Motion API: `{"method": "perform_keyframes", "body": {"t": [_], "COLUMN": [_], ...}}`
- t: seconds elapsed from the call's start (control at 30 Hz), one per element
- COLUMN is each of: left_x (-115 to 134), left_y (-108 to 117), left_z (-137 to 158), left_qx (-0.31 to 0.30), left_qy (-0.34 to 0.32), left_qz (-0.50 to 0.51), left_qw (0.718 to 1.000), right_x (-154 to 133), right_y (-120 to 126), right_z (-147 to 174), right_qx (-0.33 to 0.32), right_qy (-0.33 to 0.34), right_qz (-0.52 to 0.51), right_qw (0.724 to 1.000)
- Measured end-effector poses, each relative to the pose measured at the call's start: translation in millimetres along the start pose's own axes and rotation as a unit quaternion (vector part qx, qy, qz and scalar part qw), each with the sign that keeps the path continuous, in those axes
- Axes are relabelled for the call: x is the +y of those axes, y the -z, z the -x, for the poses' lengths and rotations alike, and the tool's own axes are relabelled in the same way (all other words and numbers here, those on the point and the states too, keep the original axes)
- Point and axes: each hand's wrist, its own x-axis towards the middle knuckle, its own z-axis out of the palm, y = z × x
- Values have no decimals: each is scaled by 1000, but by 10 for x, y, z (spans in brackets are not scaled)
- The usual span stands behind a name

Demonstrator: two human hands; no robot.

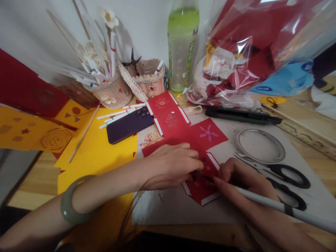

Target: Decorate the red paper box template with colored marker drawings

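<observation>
A red paper box cutout (181, 140), cross-shaped with white strips on its tabs and flower designs on its panels, lies flat on a grey board (157, 210). My left hand (175, 162) presses on it from the left with fingers curled; the fingertips are partly hidden. In my right hand (244, 182) is a slim white pen-shaped tool (262, 200) with a dark band. Its dark tip touches or hovers just over the lower panel, between both hands; I cannot tell which. Black-handled scissors (288, 175) lie beside my right hand.
Yellow paper (97, 164) and a dark phone (130, 126) with white sticks are on the left. Behind stand decorated cups (112, 92), a green-topped bottle (182, 49) and a plastic bag of scraps (236, 70). A black cutter (241, 116) and tape ring (280, 150) lie right.
</observation>
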Motion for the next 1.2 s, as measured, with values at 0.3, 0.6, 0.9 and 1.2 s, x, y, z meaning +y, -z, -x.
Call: {"method": "perform_keyframes", "body": {"t": [0.3, 0.6, 0.9, 1.2], "left_x": [-25, 63, 78, 339], "left_y": [-22, -27, -36, -397], "left_z": [-12, -17, 97, 456], "left_qx": [5, 11, 55, 155], "left_qy": [-9, 39, 66, 71], "left_qz": [9, 7, 34, -130], "left_qw": [1000, 999, 996, 977], "right_x": [-19, -28, -11, 48], "right_y": [-8, -50, -48, -59], "right_z": [-22, 18, 27, 39], "right_qx": [-2, -17, -21, -40], "right_qy": [-8, -13, 36, 75], "right_qz": [-1, -25, -30, 8], "right_qw": [1000, 999, 999, 996]}}
